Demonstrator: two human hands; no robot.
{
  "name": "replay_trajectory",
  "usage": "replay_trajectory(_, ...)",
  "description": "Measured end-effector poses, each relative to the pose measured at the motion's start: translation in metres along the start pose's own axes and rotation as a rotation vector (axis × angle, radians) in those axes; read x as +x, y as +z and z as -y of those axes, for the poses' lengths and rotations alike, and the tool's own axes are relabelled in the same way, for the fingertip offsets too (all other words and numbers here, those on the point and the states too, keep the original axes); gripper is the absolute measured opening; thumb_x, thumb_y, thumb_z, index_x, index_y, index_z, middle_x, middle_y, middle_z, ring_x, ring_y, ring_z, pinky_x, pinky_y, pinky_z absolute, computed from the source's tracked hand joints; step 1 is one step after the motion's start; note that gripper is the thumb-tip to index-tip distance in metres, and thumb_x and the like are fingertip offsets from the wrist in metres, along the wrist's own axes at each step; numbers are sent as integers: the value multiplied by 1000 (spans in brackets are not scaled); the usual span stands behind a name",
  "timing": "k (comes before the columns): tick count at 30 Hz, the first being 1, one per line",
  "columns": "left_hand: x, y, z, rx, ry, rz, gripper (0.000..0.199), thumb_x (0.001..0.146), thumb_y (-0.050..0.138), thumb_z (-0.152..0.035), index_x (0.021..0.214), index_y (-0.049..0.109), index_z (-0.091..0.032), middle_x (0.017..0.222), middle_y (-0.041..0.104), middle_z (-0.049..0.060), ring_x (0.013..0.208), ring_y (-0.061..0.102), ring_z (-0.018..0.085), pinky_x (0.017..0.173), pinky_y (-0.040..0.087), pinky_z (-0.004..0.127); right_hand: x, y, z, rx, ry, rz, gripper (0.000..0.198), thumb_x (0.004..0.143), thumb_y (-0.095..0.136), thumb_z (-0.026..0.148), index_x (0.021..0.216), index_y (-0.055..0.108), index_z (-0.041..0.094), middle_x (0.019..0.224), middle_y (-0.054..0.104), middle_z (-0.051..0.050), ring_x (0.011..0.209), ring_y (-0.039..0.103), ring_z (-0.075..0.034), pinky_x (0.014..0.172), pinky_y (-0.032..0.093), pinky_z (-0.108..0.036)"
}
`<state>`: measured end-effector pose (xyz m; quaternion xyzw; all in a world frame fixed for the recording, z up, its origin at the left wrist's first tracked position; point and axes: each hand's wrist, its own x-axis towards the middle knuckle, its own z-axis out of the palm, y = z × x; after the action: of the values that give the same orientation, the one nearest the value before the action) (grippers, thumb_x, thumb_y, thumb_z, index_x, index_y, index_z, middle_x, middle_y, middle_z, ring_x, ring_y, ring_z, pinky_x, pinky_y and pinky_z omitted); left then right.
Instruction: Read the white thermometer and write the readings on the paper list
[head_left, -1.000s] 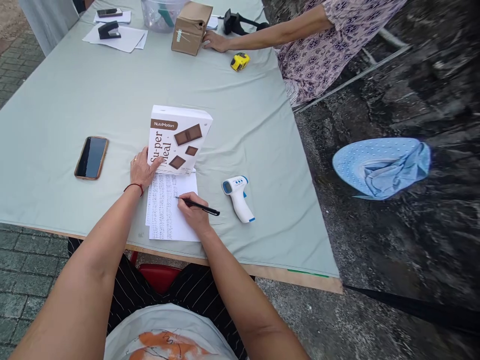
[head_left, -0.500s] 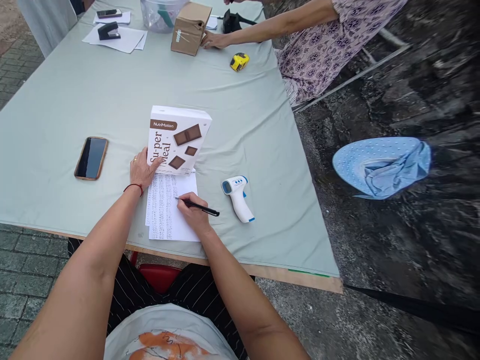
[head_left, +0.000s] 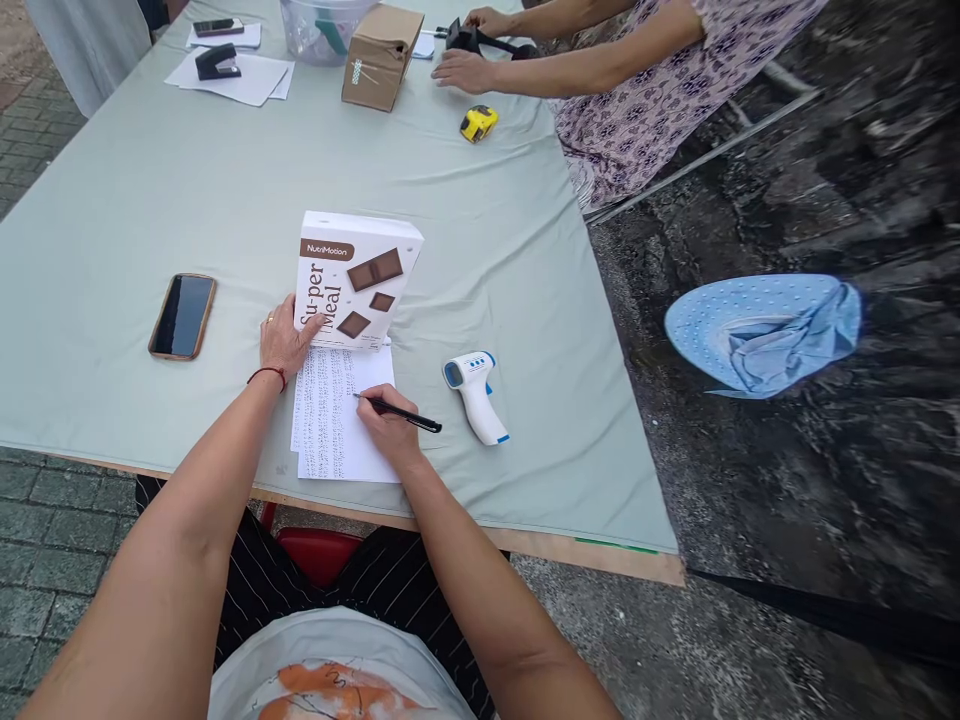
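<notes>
My left hand (head_left: 286,338) grips the lower left edge of a white box (head_left: 375,315) printed with brown chocolate pieces, its thumb across the front. The box stands tilted over the top of some paper sheets (head_left: 375,465) filled with columns of small handwriting. In my right hand (head_left: 391,432) is a black pen (head_left: 411,415), its tip at the writing on the upper sheet. To the right of that hand lies a white and blue infrared thermometer (head_left: 478,398). A smartphone (head_left: 182,317) in a brown case rests left of my left hand.
At the far end are a brown cardboard box (head_left: 381,60), a yellow tape measure (head_left: 478,124), a stapler (head_left: 217,62) on papers, and a clear plastic tub (head_left: 307,35). Another person's hands (head_left: 466,72) are by a black device (head_left: 465,38). A blue hat (head_left: 765,335) lies right of the table.
The other person's hand has left the cardboard box and moved right, and their second hand now shows at the black device. My pen has shifted slightly right; my left hand is still.
</notes>
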<state>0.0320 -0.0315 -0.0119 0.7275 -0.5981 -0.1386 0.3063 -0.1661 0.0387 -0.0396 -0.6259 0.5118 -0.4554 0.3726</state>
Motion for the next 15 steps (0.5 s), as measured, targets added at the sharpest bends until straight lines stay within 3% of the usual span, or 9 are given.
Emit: replay_trajectory(15, 0, -1, 0, -33, -3, -1, 55, 92, 42, -63, 129, 52, -23, 120, 64, 10, 116, 54, 30, 101, 39, 44, 0, -1, -1, -39, -31, 21, 17, 72, 48, 35, 66, 55, 21, 58, 55, 2, 55, 49, -14, 56, 43, -28)
